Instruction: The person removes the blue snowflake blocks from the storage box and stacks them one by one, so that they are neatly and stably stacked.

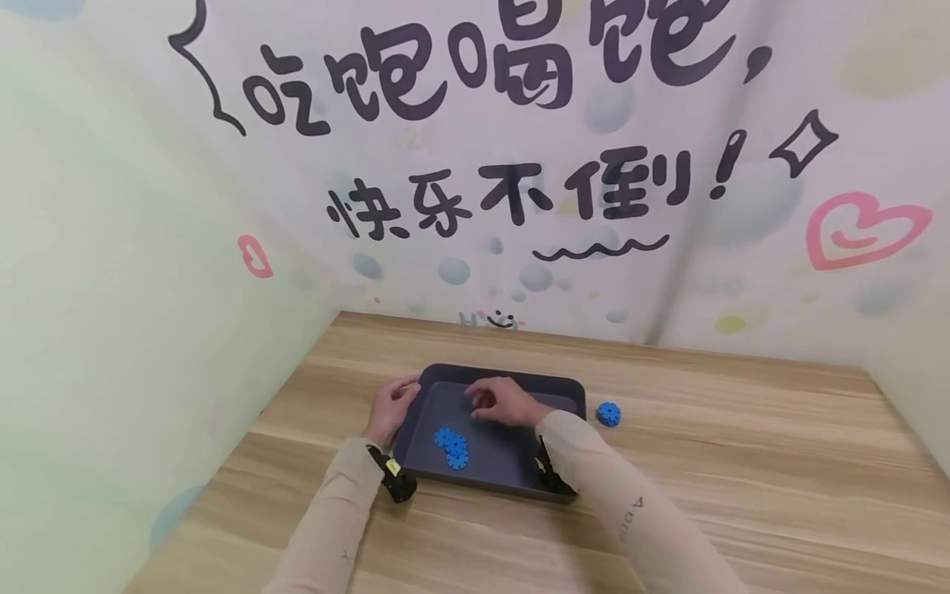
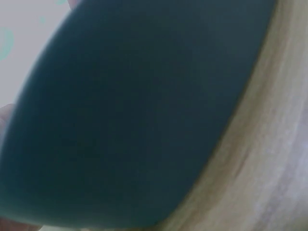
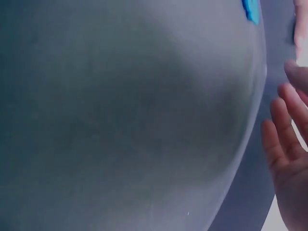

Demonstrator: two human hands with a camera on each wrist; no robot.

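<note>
A dark blue-grey tray point(image 1: 505, 488) lies on the table. My left hand point(image 1: 392, 408) grips its left rim; in the left wrist view the tray's dark wall point(image 2: 130, 115) hides most of that hand. Over the tray's middle hovers my right hand point(image 1: 506, 402), its fingers loosely bent and nothing seen between them. Its fingers point(image 3: 281, 127) also show at the edge of the right wrist view. Several blue notched plastic discs point(image 1: 456, 446) overlap on the tray floor, left of centre. A blue edge point(image 3: 250, 10) of such a disc appears in the right wrist view.
More blue notched discs point(image 1: 609, 413) lie in a small pile on the wooden table point(image 1: 742, 445), just right of the tray. A printed cloth point(image 1: 475, 280) hangs behind the table's back edge. Another pale wall point(image 1: 148, 272) stands on the left.
</note>
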